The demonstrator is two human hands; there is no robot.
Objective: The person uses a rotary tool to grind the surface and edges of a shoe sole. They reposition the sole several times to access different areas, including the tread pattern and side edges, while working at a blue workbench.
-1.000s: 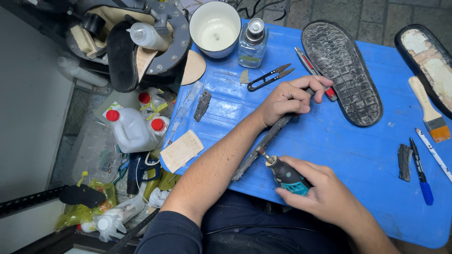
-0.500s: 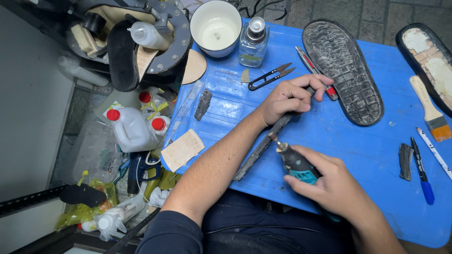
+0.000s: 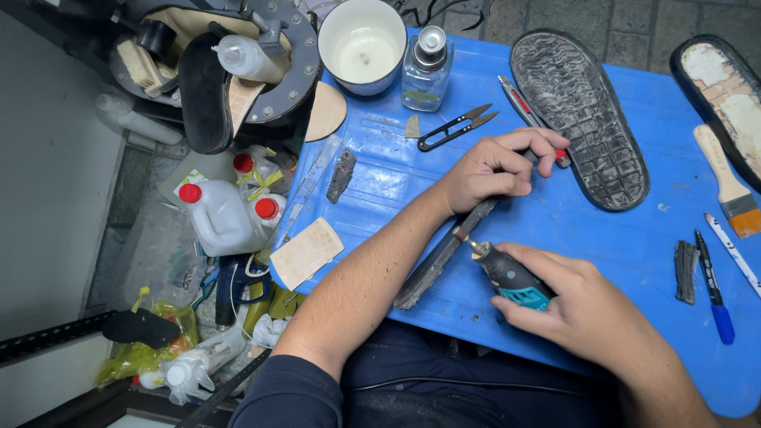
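Right hand [image 3: 587, 305]: lower right of the frame, fingers wrapped tight round the rotary tool [image 3: 507, 275], gripped low on its body like a pen so the tip can be steered finely.
Rotary tool: dark body with a teal band, its small bit aimed up-left and meeting the edge of the strip [image 3: 444, 254] at mid-frame.
Strip: long, thin, grey, lying aslant on the blue table [image 3: 555, 230], its near end poking toward the person's lap, its far end under the other hand; the slant seems to suit the line of the forearm.
Left hand [image 3: 495, 168]: centre of the frame, fingers curled and clamped down on the strip's far end, pinning it flat, apparently so it cannot skid under the bit.
Snips [image 3: 456, 128]: black, just beyond the left hand, within easy reach.
Sole [image 3: 583, 119]: dark, tread side up, upper right, set aside clear of the work.
Brush [image 3: 729, 186]: right edge, handle pointing away.
Pen [image 3: 712, 289]: blue-capped, right edge, beside a small dark scrap.
Bowl [image 3: 362, 43]: white, top centre, next to a clear glass bottle [image 3: 426, 67].
Jugs [image 3: 222, 218]: white with red caps, on the floor at left, off the table.
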